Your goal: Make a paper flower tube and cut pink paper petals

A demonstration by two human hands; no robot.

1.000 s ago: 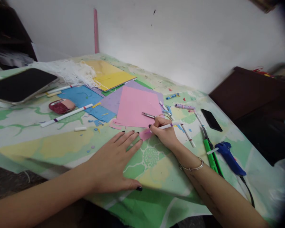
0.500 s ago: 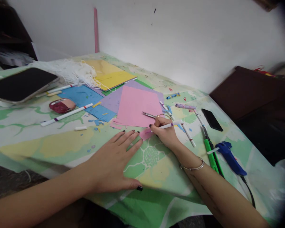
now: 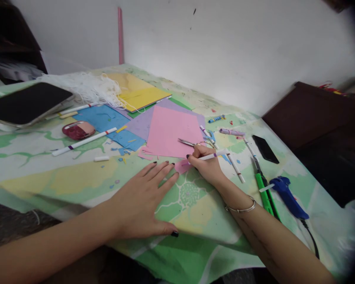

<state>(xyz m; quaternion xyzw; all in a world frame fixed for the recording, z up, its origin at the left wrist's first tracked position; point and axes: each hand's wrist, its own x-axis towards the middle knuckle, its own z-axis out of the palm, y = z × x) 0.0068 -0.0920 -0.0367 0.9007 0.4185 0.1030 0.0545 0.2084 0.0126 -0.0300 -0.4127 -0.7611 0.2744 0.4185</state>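
My right hand is closed around a white marker with a purple band. Its tip is at a small pink paper piece, partly hidden by my fingers. My left hand lies flat with fingers spread on the tablecloth, fingertips at the left edge of that piece. Just beyond lies a large pink sheet over a purple sheet. Scissors rest on the pink sheet, their handles partly behind my right hand.
On the left are a tablet, white yarn, a maroon-and-pink case and a long marker. A yellow pad lies at the back. To the right are a phone, a green-handled tool and a blue glue gun.
The view has shifted very slightly. Both hands stay in nearly the same place, the right one still holding the marker at the small pink piece.
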